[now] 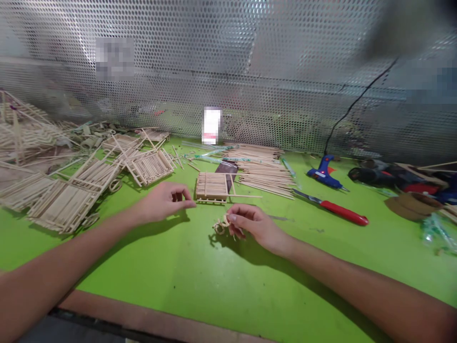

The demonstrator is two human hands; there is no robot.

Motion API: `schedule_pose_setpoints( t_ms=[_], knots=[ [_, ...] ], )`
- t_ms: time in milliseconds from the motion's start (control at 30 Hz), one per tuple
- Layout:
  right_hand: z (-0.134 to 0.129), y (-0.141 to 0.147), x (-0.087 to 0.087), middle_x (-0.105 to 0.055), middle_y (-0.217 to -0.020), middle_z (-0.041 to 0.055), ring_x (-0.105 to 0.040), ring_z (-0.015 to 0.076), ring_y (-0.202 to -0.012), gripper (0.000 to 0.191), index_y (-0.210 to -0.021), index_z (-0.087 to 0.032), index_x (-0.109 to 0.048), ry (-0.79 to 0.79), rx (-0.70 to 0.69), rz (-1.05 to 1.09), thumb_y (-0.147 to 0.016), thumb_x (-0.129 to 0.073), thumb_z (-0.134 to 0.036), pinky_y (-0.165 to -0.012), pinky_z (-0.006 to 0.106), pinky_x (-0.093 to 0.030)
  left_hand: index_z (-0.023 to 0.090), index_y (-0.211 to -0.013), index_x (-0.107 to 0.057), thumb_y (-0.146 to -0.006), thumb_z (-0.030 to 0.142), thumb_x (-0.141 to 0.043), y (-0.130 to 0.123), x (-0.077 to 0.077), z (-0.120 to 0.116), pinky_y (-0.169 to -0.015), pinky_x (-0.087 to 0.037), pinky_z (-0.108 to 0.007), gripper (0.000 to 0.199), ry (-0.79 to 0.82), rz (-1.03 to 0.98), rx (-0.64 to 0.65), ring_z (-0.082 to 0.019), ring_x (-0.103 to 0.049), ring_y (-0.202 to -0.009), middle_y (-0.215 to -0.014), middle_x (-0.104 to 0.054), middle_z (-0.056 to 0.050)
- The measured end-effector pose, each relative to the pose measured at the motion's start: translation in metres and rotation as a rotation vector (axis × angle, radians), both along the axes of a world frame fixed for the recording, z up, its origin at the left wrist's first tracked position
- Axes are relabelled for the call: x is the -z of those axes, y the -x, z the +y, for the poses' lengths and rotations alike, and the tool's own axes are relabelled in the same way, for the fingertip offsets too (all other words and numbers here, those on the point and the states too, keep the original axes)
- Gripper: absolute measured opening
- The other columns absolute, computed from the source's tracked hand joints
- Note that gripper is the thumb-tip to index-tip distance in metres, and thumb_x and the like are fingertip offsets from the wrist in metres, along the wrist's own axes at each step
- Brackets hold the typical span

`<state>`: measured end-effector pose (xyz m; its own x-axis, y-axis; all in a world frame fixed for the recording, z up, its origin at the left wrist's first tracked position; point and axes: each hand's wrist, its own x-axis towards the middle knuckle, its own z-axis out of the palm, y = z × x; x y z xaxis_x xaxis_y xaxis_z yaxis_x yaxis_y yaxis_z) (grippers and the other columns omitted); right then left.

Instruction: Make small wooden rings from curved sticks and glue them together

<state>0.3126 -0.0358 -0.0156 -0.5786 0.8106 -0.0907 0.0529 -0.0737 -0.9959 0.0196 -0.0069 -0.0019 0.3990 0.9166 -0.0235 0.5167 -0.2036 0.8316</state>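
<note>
My right hand (pixel 252 226) pinches a small wooden piece with round rings (pixel 220 226) just above the green table (pixel 200 281). To its left, my left hand (pixel 167 202) hovers with fingers curled and a gap between thumb and forefinger; nothing shows in it. Between and beyond the hands, a small cart body of thin sticks (pixel 211 186) lies on the table, with two long sticks reaching out to the right. Neither hand touches it.
Several stick carts (pixel 64 202) crowd the left side. Loose sticks (pixel 262 166) lie at the back centre. A red-handled knife (pixel 344 212) and a blue glue gun (pixel 324 173) are on the right. A perforated metal screen (pixel 228 71) stands behind the table.
</note>
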Motion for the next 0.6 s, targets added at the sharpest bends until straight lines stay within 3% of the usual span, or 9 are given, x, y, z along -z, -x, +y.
schedule_pose_setpoints(
  t_ms=[200, 367, 433, 600],
  knots=[
    [0.000, 0.002, 0.000, -0.068, -0.070, -0.0007, -0.054, 0.0085, -0.053, 0.032, -0.089, -0.018, -0.072, -0.005, -0.004, 0.013, -0.090, -0.074, -0.050, -0.048, 0.024, -0.038, 0.020, -0.094, -0.081, -0.086, 0.047, -0.077, -0.026, 0.006, -0.021, -0.055, -0.048, -0.031, 0.028, 0.182, -0.056, 0.153, -0.017, -0.065, -0.064, -0.085, -0.077, -0.010],
    [-0.001, 0.004, -0.002, -0.067, -0.069, -0.0013, -0.054, 0.0089, -0.054, 0.032, -0.088, -0.019, -0.071, -0.005, -0.013, -0.001, -0.089, -0.075, -0.051, -0.049, 0.024, -0.039, 0.019, -0.115, -0.077, -0.078, 0.039, -0.085, -0.047, 0.002, -0.030, -0.068, -0.059, -0.037, 0.043, 0.367, -0.210, 0.199, -0.020, -0.074, -0.074, -0.098, -0.079, -0.011],
    [-0.001, 0.005, -0.002, -0.067, -0.069, -0.0014, -0.055, 0.0091, -0.055, 0.034, -0.089, -0.018, -0.071, -0.001, -0.025, 0.004, -0.088, -0.077, -0.052, -0.052, 0.024, -0.041, 0.017, -0.113, -0.077, -0.076, 0.035, -0.086, -0.052, 0.001, -0.032, -0.069, -0.059, -0.037, 0.042, 0.393, -0.249, 0.210, -0.019, -0.074, -0.074, -0.097, -0.080, -0.010],
    [-0.002, 0.008, -0.002, -0.066, -0.068, -0.0013, -0.055, 0.0090, -0.055, 0.038, -0.089, -0.017, -0.071, 0.012, -0.035, -0.005, -0.086, -0.078, -0.054, -0.052, 0.024, -0.041, 0.015, -0.096, -0.079, -0.075, 0.028, -0.085, -0.058, 0.006, -0.034, -0.062, -0.052, -0.030, 0.025, 0.286, -0.233, 0.157, -0.016, -0.067, -0.066, -0.084, -0.078, -0.007]
  ],
)
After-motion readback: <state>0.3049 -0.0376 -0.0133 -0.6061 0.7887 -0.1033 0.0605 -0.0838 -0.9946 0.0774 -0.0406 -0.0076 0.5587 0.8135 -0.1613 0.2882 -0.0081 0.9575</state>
